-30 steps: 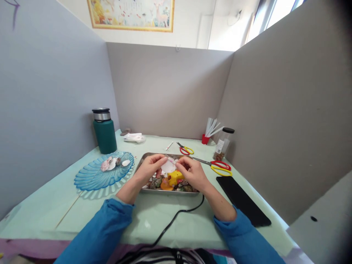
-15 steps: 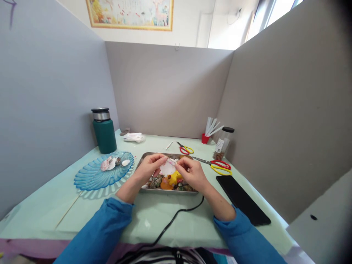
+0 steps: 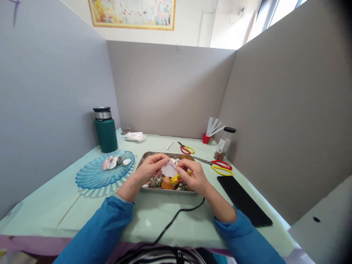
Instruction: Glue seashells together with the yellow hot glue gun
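Both hands are raised over a metal tray [image 3: 145,158] filled with several shells and coloured pieces. My left hand [image 3: 150,169] pinches a white shell [image 3: 168,170] by its top edge, fingers closed. My right hand [image 3: 192,176] is closed too, pinching a thin pinkish stick-like item [image 3: 172,164] against the shell. A yellow piece [image 3: 175,179] and an orange piece [image 3: 165,184] lie in the tray just below the hands.
A blue glass plate [image 3: 96,176] with a few shells sits to the left, a green flask [image 3: 105,130] behind it. Red-and-yellow scissors [image 3: 221,167], smaller scissors [image 3: 186,148], a jar [image 3: 224,144] and a black phone [image 3: 243,200] lie right. A black cable [image 3: 176,220] runs toward me.
The hands have drawn slightly closer together over the tray, and the shell sits a little lower. Nothing else moved.
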A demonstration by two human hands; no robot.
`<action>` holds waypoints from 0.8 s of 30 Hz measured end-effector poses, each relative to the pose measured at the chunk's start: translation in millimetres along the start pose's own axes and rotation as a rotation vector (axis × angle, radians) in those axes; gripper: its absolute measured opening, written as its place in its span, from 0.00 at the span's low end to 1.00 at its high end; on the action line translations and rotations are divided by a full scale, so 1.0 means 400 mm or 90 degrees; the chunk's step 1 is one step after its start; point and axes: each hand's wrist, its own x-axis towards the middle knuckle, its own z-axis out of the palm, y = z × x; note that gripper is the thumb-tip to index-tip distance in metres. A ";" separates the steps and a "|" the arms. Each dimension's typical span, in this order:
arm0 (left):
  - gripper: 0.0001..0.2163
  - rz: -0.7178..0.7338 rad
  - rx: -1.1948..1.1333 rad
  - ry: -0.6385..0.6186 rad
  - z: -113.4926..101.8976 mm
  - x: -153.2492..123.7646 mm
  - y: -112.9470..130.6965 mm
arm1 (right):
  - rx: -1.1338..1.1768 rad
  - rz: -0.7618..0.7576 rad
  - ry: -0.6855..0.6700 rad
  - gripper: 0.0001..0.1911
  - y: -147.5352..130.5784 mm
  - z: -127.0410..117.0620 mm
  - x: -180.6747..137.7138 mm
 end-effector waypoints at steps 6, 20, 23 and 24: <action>0.11 0.067 0.011 -0.018 -0.006 0.001 -0.009 | -0.010 -0.031 0.010 0.08 0.004 0.001 -0.002; 0.11 0.141 0.011 -0.073 -0.007 -0.001 -0.010 | -0.077 -0.081 0.074 0.03 0.014 -0.002 -0.013; 0.12 0.111 0.021 -0.050 -0.004 -0.002 -0.006 | -0.093 -0.082 0.073 0.04 0.016 -0.002 -0.013; 0.13 0.097 0.023 -0.042 -0.003 -0.003 -0.005 | -0.097 -0.083 0.074 0.04 0.016 -0.001 -0.013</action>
